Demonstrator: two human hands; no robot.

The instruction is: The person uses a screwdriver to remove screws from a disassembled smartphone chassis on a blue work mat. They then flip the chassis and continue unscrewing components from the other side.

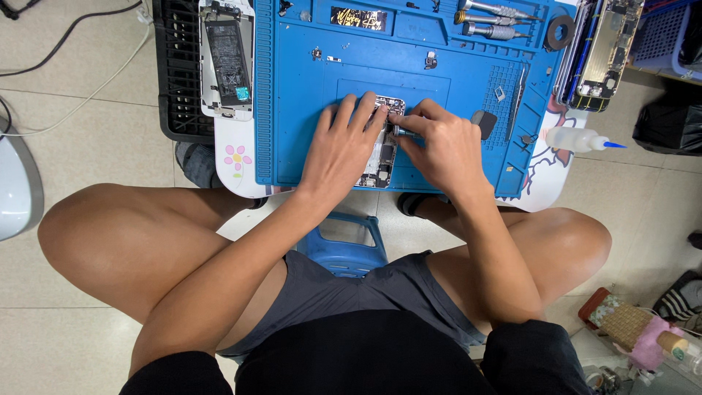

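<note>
A person sits on a low blue stool and looks down at a small table. A big blue mat covers most of the table.

In the middle of the mat lies an open phone with its insides showing. Its long side runs up and down in the picture, away from the person's body and back toward it, and it leans just a little. One short end points at the person. The other short end points at the far edge of the mat.

The left hand lies flat on top of the phone with its fingers spread out, pressing it down. It covers much of the phone's left side.

The right hand is just beside the phone on its right. Its fingers are pressed together around a thin metal tool. The tip of the tool touches the far end of the phone.

Another open phone with a black battery lies on the left edge of the mat, well apart. A stack of phone parts sits at the far right. Two metal screwdrivers rest at the top of the mat. A small white squeeze bottle with a blue tip lies on the table to the right.
</note>
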